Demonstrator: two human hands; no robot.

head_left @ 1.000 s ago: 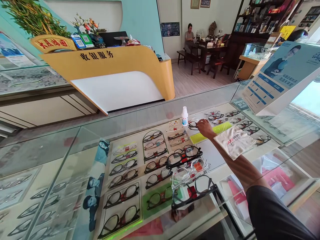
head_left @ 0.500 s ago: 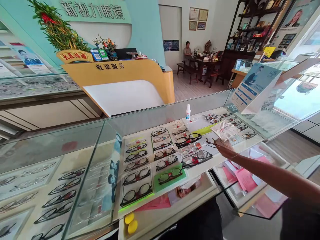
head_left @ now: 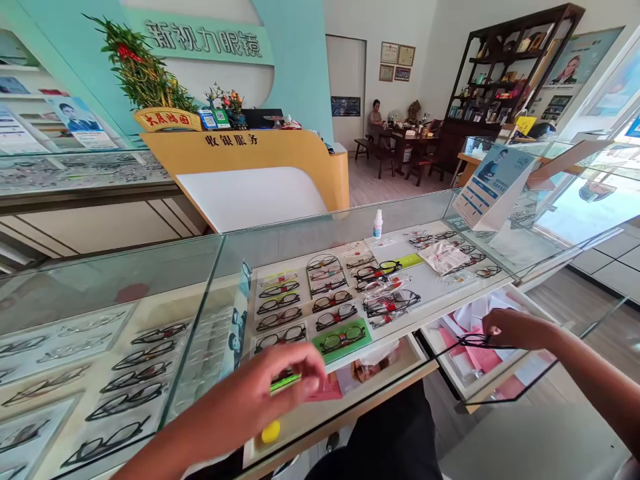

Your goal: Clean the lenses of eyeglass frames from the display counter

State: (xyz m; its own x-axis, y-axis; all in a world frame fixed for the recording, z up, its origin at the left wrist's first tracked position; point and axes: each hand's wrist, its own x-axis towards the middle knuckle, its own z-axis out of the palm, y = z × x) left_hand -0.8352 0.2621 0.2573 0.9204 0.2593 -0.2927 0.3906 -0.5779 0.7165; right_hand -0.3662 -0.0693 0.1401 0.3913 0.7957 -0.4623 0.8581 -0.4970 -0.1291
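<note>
My right hand (head_left: pixel 515 328) is closed on a dark pair of glasses (head_left: pixel 475 341), held over the right-hand drawer (head_left: pixel 465 381) with pink and white papers in it. At the lower middle, my left hand (head_left: pixel 270 383) hangs above the front of the glass case, fingers curved and apart, with nothing in them. Beneath and beyond it lie rows of dark eyeglasses, one pair (head_left: pixel 343 339) on a green card. A white cloth pouch (head_left: pixel 443 257) and a small white spray bottle (head_left: pixel 377 225) are farther back.
Glass panels (head_left: pixel 300 233) wall the display case. A second open drawer (head_left: pixel 400 393) is at the front centre, with a yellow round object (head_left: pixel 271 431) near its left end. A folded sign card (head_left: pixel 493 187) stands on the right. A seated person (head_left: pixel 377 123) is far back.
My right hand has drawn back from beside the pouch to above the right drawer, carrying the glasses. My left hand has come into view at the lower left. The view has shifted slightly.
</note>
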